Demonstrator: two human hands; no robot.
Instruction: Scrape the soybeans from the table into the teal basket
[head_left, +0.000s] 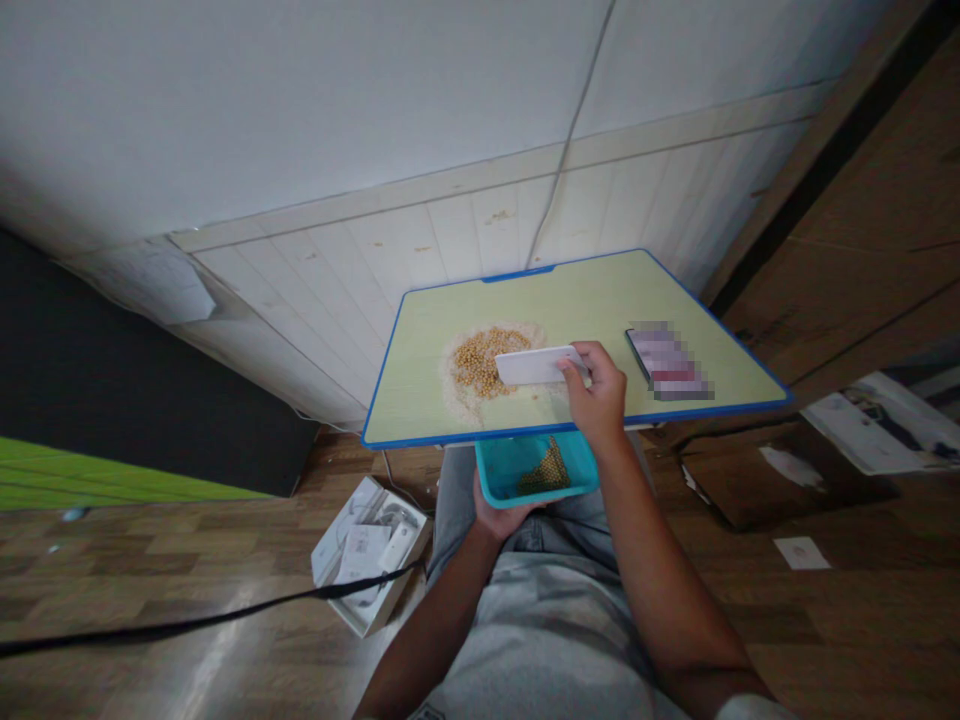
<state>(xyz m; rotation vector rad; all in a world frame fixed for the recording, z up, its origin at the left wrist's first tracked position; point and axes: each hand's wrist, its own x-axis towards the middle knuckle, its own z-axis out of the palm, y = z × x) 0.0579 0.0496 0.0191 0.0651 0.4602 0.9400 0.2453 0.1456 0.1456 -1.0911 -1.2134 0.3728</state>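
My right hand grips a flat white card between thumb and fingers, tilted over the table. Its left end overlaps the right part of a pile of soybeans, which lies on a thin spread of pale grains. Below the table's front edge, my left hand holds a turquoise plastic tub from underneath, its fingers mostly hidden. Inside the tub is a heap of beans, mostly toward its right side. The table has a pale green top and a blue rim.
A phone lies on the table's right side. On the floor at left stands an open white box with papers and a cable; a black strap crosses in front. Cardboard lies at right. A wall stands behind the table.
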